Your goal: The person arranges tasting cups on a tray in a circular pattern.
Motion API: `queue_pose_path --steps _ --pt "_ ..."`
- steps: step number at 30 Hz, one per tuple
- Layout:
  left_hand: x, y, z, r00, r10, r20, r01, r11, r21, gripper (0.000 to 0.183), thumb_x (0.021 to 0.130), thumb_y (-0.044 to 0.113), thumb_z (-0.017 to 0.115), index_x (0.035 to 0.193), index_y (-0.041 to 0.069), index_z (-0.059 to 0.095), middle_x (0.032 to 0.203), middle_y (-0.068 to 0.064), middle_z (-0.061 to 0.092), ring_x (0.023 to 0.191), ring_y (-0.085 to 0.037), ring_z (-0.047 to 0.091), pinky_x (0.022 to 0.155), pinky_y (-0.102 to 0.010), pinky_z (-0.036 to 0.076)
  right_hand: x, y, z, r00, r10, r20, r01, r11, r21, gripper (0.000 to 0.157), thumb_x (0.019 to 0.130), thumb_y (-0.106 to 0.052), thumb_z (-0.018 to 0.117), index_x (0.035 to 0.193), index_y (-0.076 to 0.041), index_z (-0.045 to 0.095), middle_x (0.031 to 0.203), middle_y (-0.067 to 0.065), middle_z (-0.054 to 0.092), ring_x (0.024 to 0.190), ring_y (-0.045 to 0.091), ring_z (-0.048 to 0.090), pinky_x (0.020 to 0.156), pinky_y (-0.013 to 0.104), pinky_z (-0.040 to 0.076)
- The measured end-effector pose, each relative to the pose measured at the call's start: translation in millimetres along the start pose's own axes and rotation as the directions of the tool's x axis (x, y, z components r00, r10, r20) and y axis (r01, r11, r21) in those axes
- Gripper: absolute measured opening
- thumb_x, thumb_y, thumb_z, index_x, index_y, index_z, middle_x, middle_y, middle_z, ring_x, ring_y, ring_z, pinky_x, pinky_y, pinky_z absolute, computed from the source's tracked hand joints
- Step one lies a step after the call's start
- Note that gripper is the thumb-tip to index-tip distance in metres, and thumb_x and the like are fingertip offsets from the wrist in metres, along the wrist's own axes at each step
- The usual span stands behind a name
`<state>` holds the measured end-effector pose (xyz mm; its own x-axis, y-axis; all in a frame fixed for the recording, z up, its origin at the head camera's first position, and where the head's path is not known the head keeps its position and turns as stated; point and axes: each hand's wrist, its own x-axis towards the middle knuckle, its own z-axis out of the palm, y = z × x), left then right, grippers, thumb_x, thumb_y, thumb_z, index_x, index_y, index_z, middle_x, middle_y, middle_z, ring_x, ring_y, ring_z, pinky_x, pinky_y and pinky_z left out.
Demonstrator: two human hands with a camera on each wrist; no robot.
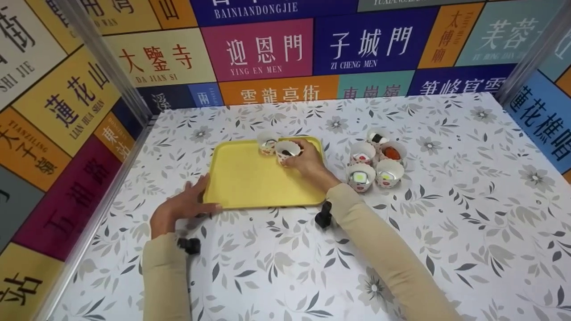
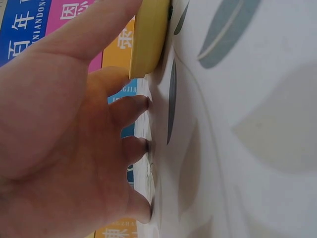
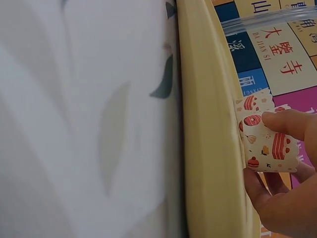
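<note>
A yellow tray (image 1: 250, 178) lies on the table. My right hand (image 1: 310, 159) holds a white paper baking cup (image 1: 283, 156) over the tray's back right part, thumb on one side and fingers on the other. A dark piece shows inside that cup. In the right wrist view the cup (image 3: 270, 146) bears red cake prints. Beside it on the tray, to the left, stands another paper cup (image 1: 266, 145). At the tray's front left corner is my left hand (image 1: 185, 203), with thumb and fingers spread around the corner; in the left wrist view the other fingertips (image 2: 141, 105) rest by the tabletop.
Right of the tray several paper cups (image 1: 359, 177) stand in a cluster, with small items inside, one orange-red (image 1: 392, 153) and one black-and-white (image 1: 378, 137). The table (image 1: 267, 267) has a leaf pattern. Panels with printed lettering (image 1: 263, 49) bound it at the back and sides.
</note>
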<state>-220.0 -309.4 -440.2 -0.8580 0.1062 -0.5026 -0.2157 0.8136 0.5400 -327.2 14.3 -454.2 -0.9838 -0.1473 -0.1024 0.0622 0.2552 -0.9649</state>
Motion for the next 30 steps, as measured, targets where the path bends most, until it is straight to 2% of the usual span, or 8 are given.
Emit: queue_pose_path --steps 6,12,14,17,21,26,30 --pt "-0.4 0.3 -0.1 1.0 -0.021 -0.007 0.021 1.0 -0.006 0.114 0.081 0.063 0.072 0.159 0.039 -0.006 0.169 -0.004 -0.018 0.154 -0.036 -0.023 0.12 -0.069 -0.006 3.1 -2.1 -0.8 1.0 0.001 0.009 -0.001 1.0 -0.023 0.064 0.078 0.005 0.078 0.137 -0.009 0.058 0.131 0.013 0.064 0.113 0.022 0.06 0.101 0.034 0.051" --pt "0.4 0.4 0.4 1.0 -0.031 -0.001 0.031 0.999 -0.019 0.115 0.079 0.065 0.073 0.159 0.04 -0.006 0.168 -0.002 -0.019 0.153 -0.034 -0.025 0.12 -0.069 -0.007 4.2 -4.0 -1.9 1.0 0.003 0.018 -0.003 0.999 -0.04 0.064 0.078 0.004 0.079 0.137 -0.009 0.057 0.132 0.012 0.064 0.117 0.024 0.06 0.101 0.035 0.05" --pt "0.7 -0.2 0.2 1.0 -0.029 0.001 0.029 0.999 -0.022 0.115 0.079 0.065 0.073 0.159 0.04 -0.006 0.168 -0.001 -0.019 0.153 -0.034 -0.025 0.12 -0.069 -0.008 3.7 -4.4 -2.2 1.0 0.006 0.024 -0.005 0.999 -0.042 0.064 0.079 0.003 0.079 0.138 -0.009 0.056 0.132 0.011 0.063 0.118 0.024 0.06 0.101 0.036 0.05" --pt "0.6 -1.3 -0.1 1.0 0.013 0.0 -0.013 1.0 -0.007 0.116 0.081 0.062 0.073 0.16 0.035 -0.007 0.169 -0.005 -0.017 0.153 -0.037 -0.025 0.119 -0.07 -0.007 3.2 -4.6 -2.9 1.0 0.003 0.03 -0.002 0.998 -0.061 0.067 0.081 0.001 0.078 0.142 -0.01 0.053 0.135 0.011 0.061 0.117 0.023 0.059 0.099 0.035 0.05" --pt "1.1 -2.4 -0.8 0.999 0.048 -0.002 -0.048 0.999 0.016 0.117 0.082 0.061 0.073 0.161 0.029 -0.008 0.169 -0.008 -0.015 0.152 -0.039 -0.025 0.12 -0.069 -0.008 3.3 -5.2 -3.3 0.999 0.008 0.031 -0.004 0.995 -0.103 0.073 0.082 -0.002 0.079 0.147 -0.013 0.049 0.139 0.01 0.058 0.107 0.019 0.058 0.093 0.033 0.05" --pt "2.0 -1.7 0.0 1.0 0.028 0.001 -0.028 1.0 0.007 0.117 0.081 0.062 0.072 0.16 0.033 -0.008 0.169 -0.006 -0.017 0.152 -0.038 -0.026 0.119 -0.069 -0.008 5.1 -5.6 -2.7 0.999 0.027 0.025 -0.023 0.992 -0.128 0.076 0.082 -0.003 0.079 0.149 -0.014 0.046 0.14 0.011 0.056 0.087 0.015 0.056 0.08 0.028 0.049" --pt "2.1 -1.3 0.1 1.0 0.023 -0.003 -0.023 1.0 0.01 0.115 0.082 0.062 0.072 0.16 0.034 -0.008 0.169 -0.006 -0.017 0.152 -0.038 -0.025 0.119 -0.069 -0.008 6.7 -4.8 -2.1 0.999 0.027 0.025 -0.023 0.991 -0.134 0.078 0.082 -0.003 0.079 0.151 -0.014 0.044 0.136 0.012 0.058 0.081 0.013 0.057 0.077 0.026 0.049"
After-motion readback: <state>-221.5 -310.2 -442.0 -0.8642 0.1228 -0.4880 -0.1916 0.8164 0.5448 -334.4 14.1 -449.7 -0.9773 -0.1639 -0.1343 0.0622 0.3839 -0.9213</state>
